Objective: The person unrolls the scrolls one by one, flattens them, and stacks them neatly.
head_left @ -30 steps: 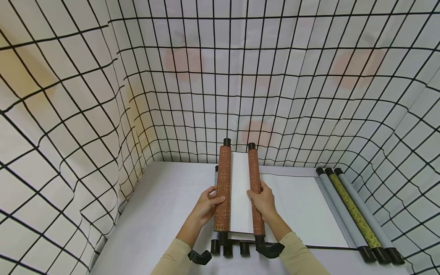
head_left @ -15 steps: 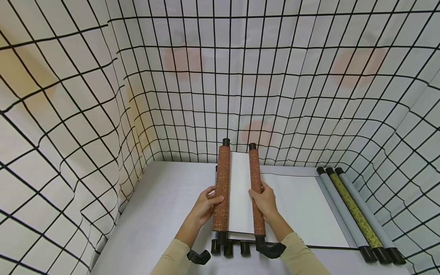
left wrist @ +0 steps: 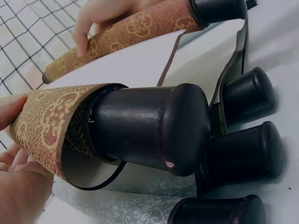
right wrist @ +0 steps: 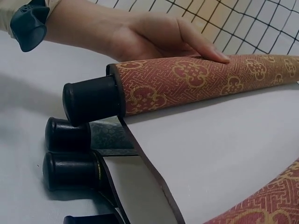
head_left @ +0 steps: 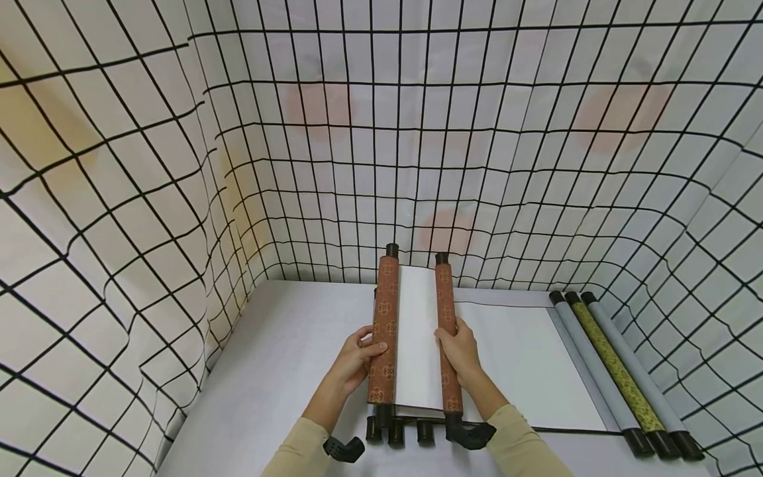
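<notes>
A scroll (head_left: pixel 417 344) with red-brown, gold-patterned backing is held partly unrolled, its white strip showing between two rolls. My left hand (head_left: pixel 354 358) grips the thicker left roll (head_left: pixel 385 308), thumb on top and fingers beneath. The right hand (head_left: pixel 461 351) grips the thinner right roll (head_left: pixel 446 298), thumb along its inner side. In the left wrist view, a black rod end (left wrist: pixel 149 128) juts from the left roll, where the outer layer curls loosely away from it. The right roll's black end cap (right wrist: pixel 88 99) shows in the right wrist view.
Beneath lies another scroll with a white sheet (head_left: pixel 530 364) spread to the right. Several black rod ends (head_left: pixel 425 432) stick out near me. At the right lie two grey rolls (head_left: pixel 596 364) and a yellow-green roll (head_left: pixel 620 364). Black wire mesh (head_left: pixel 357 165) surrounds the table.
The right hand and right roll have moved slightly right, so the white strip between the rolls is wider. The left roll has shifted a little left, and both rolls' far ends sit slightly lower.
</notes>
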`<state>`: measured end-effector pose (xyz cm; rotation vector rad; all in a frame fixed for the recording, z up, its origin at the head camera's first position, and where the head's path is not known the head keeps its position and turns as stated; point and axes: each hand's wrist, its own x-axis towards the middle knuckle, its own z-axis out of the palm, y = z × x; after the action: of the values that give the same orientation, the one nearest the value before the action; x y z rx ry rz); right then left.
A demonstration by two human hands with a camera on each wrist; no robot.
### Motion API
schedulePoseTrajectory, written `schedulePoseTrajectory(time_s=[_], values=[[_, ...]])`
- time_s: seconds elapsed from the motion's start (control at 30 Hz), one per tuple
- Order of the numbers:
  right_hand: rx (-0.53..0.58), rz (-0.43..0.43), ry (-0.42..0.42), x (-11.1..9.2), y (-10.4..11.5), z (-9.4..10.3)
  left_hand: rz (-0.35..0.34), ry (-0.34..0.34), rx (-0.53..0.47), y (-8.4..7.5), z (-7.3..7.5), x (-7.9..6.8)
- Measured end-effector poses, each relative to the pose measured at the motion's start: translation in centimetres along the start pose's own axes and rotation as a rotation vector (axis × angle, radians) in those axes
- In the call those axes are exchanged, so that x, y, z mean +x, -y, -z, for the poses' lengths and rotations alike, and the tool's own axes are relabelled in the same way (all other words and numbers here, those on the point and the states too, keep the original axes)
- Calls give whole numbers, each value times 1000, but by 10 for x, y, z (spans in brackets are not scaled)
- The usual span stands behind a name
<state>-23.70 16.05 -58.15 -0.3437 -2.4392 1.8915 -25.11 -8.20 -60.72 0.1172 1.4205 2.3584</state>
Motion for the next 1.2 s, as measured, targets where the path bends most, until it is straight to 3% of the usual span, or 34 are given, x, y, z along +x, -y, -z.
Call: schedulePoseTrajectory(time_s=[0.6,1.2], values=[[-9,54,47,2,-2,9,-13,-9,3,0,5,-1],[-12,22,33,3,-4,15,18,-5,-10,3,4,-4]])
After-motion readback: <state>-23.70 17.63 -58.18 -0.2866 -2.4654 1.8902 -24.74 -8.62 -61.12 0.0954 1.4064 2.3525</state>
